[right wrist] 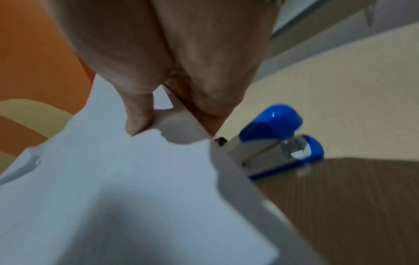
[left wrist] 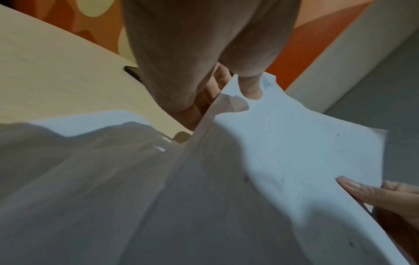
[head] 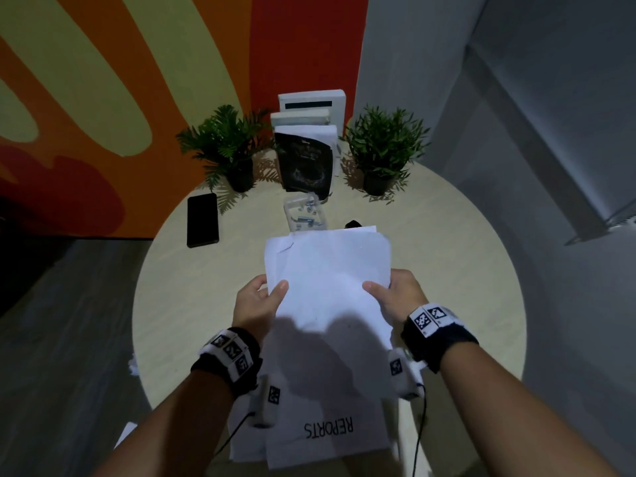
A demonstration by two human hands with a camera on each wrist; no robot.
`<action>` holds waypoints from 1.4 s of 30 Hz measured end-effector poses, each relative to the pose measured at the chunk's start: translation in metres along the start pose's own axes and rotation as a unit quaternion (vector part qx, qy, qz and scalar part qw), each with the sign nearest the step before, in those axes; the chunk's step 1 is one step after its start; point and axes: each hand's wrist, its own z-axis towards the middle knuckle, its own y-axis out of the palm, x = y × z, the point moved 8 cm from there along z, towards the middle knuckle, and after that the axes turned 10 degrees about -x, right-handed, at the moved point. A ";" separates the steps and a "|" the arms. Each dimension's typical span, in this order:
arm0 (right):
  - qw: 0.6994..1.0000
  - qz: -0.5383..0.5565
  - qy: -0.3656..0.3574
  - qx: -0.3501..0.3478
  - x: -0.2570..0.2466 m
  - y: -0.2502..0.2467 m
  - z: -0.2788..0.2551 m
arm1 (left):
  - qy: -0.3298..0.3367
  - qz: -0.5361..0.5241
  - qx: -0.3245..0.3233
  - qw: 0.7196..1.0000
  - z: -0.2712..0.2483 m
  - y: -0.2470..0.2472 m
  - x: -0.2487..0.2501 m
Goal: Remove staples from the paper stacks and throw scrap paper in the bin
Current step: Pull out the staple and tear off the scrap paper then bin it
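Note:
A stack of white paper sheets (head: 327,270) is held up over the round table, its far corners dog-eared. My left hand (head: 261,297) pinches the stack's left edge, thumb on top and fingers underneath. My right hand (head: 392,294) pinches its right edge the same way. In the left wrist view the thumb presses the paper stack (left wrist: 283,143); in the right wrist view the thumb lies on the sheets (right wrist: 113,179). A blue stapler (right wrist: 276,141) lies on the table below the right hand. Under the held stack lies more paper, its top sheet printed "REPORTS" (head: 328,432).
A clear plastic box (head: 304,215) with small metal pieces sits behind the stack. A black phone (head: 203,220) lies at the left. Two potted plants (head: 227,149) (head: 382,149) flank upright books (head: 306,160) at the back. A small black object (head: 352,223) peeks out behind the paper.

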 end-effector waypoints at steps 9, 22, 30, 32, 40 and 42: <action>0.998 -0.057 -0.002 0.001 -0.022 -0.049 -0.001 | 0.034 0.024 0.001 0.999 0.015 0.045 0.023; 0.897 -0.432 0.092 -0.039 0.039 -0.025 0.004 | 0.038 0.121 0.016 0.992 0.010 0.023 0.020; 0.914 -0.393 0.102 0.016 0.064 -0.013 -0.004 | -0.007 0.172 0.008 0.985 0.014 -0.003 0.017; 0.934 -0.336 0.112 0.051 0.054 -0.027 -0.012 | -0.019 0.175 0.011 0.984 0.019 -0.007 0.010; 0.983 -0.032 -0.020 0.181 -0.038 -0.068 -0.033 | 0.067 0.120 0.020 0.990 0.018 0.001 0.036; 0.983 0.007 -0.078 0.165 -0.067 -0.062 -0.027 | 0.095 0.114 0.016 0.989 0.011 0.011 0.051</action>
